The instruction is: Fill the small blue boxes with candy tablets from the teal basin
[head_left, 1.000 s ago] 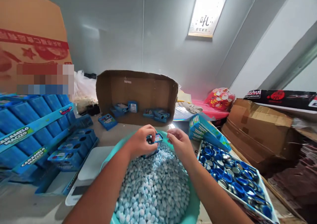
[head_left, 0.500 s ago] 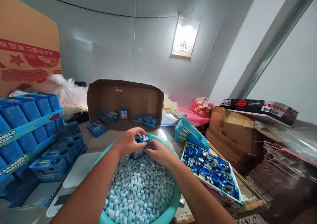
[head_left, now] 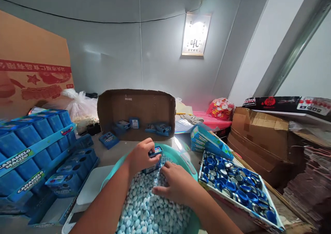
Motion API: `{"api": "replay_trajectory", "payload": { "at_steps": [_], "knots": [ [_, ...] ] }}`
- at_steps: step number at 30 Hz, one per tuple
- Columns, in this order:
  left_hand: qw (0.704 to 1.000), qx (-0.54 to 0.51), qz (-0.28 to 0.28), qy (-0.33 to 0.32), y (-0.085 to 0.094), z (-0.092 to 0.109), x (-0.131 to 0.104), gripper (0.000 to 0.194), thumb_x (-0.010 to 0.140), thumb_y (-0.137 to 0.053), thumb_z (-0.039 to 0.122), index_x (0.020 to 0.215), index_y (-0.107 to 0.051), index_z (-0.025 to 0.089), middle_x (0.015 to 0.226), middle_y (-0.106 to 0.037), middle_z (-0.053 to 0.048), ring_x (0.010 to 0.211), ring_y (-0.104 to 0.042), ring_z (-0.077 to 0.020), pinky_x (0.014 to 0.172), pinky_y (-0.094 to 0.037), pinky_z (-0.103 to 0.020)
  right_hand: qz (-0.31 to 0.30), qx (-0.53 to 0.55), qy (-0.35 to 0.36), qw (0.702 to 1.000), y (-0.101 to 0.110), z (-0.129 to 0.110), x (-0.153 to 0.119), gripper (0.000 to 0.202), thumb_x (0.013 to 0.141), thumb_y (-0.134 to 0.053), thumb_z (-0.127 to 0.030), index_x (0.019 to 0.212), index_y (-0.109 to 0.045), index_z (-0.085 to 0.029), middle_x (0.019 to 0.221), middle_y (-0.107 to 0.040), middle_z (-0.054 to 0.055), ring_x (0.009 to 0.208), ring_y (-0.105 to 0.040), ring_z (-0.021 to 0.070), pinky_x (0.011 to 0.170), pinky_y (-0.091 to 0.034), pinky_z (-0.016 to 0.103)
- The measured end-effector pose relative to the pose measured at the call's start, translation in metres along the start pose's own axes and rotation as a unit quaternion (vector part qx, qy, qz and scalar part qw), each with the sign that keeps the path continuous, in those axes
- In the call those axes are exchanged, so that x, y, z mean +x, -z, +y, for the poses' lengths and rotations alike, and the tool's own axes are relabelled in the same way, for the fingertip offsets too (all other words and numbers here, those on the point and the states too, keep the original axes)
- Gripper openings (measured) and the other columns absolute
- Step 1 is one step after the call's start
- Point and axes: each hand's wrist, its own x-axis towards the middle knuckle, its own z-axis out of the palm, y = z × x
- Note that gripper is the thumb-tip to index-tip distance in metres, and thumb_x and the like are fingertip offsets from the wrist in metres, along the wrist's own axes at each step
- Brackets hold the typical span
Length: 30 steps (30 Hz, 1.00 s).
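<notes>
A small blue box (head_left: 155,151) is gripped in my left hand (head_left: 142,156) over the far part of a teal basin (head_left: 190,165). The box's top faces up, and fingers hide part of it. Many pale blue and white candies (head_left: 144,203) fill the basin. My right hand (head_left: 176,182) rests on the candies, just right of the box, with thumb and fingers apart and nothing seen between them. A white scale (head_left: 93,184) sits left of the basin, partly behind my left forearm.
Stacked blue boxes (head_left: 33,140) stand at the left. A white-edged tray (head_left: 271,206) of blue and silver lids lies right of the basin. Behind, an open brown carton (head_left: 137,106) holds several small blue boxes. Brown cartons (head_left: 258,137) are at the right.
My right hand has left the box and moved down onto the candies, its fingers spreading. My left hand still holds the box. The view has shifted slightly.
</notes>
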Motion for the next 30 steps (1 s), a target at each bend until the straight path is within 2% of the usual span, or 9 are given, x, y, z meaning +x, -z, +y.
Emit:
{"api": "replay_trajectory", "payload": {
  "at_steps": [4,6,8,12,16,21,24,27,30],
  "knots": [
    [0.998,-0.022,-0.048,0.042,0.015,0.006,-0.001,0.030,0.073,-0.079,0.042,0.076,-0.060,0.019,0.087,-0.056,0.000,0.073,-0.054,-0.0149,0.061,-0.041,-0.026,-0.013,0.037,-0.011,0.999,0.001,0.004,-0.003,0.050,0.077,-0.073,-0.061,0.103,-0.070,-0.019,0.108,-0.066,0.010,0.099,-0.062,0.0312,0.083,-0.047,0.038],
    [0.992,-0.076,-0.067,0.076,0.025,0.007,-0.002,0.027,0.077,-0.076,0.043,0.084,-0.065,0.020,0.096,-0.062,-0.002,0.085,-0.060,-0.0176,0.070,-0.047,-0.027,-0.021,0.059,-0.019,0.998,0.002,0.007,-0.001,0.043,0.077,-0.075,-0.056,0.099,-0.071,-0.020,0.104,-0.066,0.008,0.097,-0.061,0.0295,0.080,-0.046,0.036],
    [0.980,-0.146,-0.057,0.119,0.033,0.004,-0.003,0.025,0.082,-0.069,0.038,0.099,-0.066,0.021,0.104,-0.066,-0.005,0.098,-0.063,-0.0211,0.081,-0.050,-0.030,-0.022,0.087,-0.018,0.996,0.004,0.010,0.000,0.038,0.076,-0.077,-0.050,0.100,-0.071,-0.021,0.103,-0.067,0.006,0.098,-0.061,0.0279,0.080,-0.045,0.034],
    [0.949,-0.245,-0.051,0.193,0.043,-0.009,-0.007,0.036,0.082,-0.060,0.029,0.116,-0.065,0.020,0.110,-0.071,-0.008,0.108,-0.065,-0.0249,0.091,-0.050,-0.036,-0.021,0.142,-0.023,0.989,0.004,0.014,0.000,0.025,0.079,-0.076,-0.037,0.099,-0.071,-0.023,0.103,-0.066,0.003,0.092,-0.061,0.0223,0.076,-0.043,0.030],
    [0.940,-0.243,-0.076,0.228,0.038,-0.015,-0.006,0.036,0.075,-0.067,0.029,0.110,-0.069,0.018,0.110,-0.071,-0.008,0.109,-0.065,-0.0267,0.093,-0.050,-0.037,-0.013,0.164,-0.032,0.986,0.001,0.015,-0.001,0.019,0.078,-0.076,-0.028,0.096,-0.071,-0.023,0.098,-0.066,0.001,0.086,-0.060,0.0196,0.072,-0.041,0.028],
    [0.955,-0.188,-0.067,0.220,0.027,-0.008,0.000,0.022,0.077,-0.067,0.034,0.091,-0.070,0.017,0.091,-0.071,-0.006,0.089,-0.066,-0.0230,0.079,-0.050,-0.032,-0.008,0.187,-0.028,0.982,0.000,0.015,0.000,0.012,0.078,-0.073,-0.022,0.090,-0.071,-0.023,0.098,-0.066,0.001,0.085,-0.060,0.0188,0.075,-0.043,0.028],
    [0.952,-0.194,-0.061,0.227,0.027,-0.005,0.001,0.029,0.081,-0.066,0.043,0.090,-0.068,0.016,0.088,-0.070,-0.006,0.086,-0.065,-0.0222,0.078,-0.049,-0.032,-0.011,0.176,-0.023,0.984,0.001,0.015,-0.002,0.016,0.079,-0.070,-0.019,0.094,-0.071,-0.023,0.100,-0.067,0.002,0.089,-0.061,0.0202,0.078,-0.044,0.028],
    [0.943,-0.234,-0.074,0.227,0.029,-0.004,0.000,0.038,0.082,-0.067,0.046,0.105,-0.067,0.017,0.098,-0.069,-0.007,0.096,-0.065,-0.0231,0.084,-0.051,-0.033,-0.016,0.153,0.008,0.988,0.003,0.014,-0.004,0.025,0.081,-0.070,-0.025,0.106,-0.069,-0.024,0.109,-0.067,0.004,0.099,-0.061,0.0244,0.085,-0.044,0.031],
    [0.941,-0.236,-0.090,0.224,0.029,-0.005,-0.002,0.042,0.078,-0.072,0.041,0.112,-0.066,0.018,0.109,-0.068,-0.009,0.106,-0.064,-0.0251,0.091,-0.051,-0.036,-0.043,0.121,0.047,0.991,0.004,0.012,-0.005,0.051,0.075,-0.078,-0.054,0.115,-0.066,-0.025,0.115,-0.064,0.008,0.103,-0.060,0.0303,0.088,-0.047,0.038]
  ]
}}
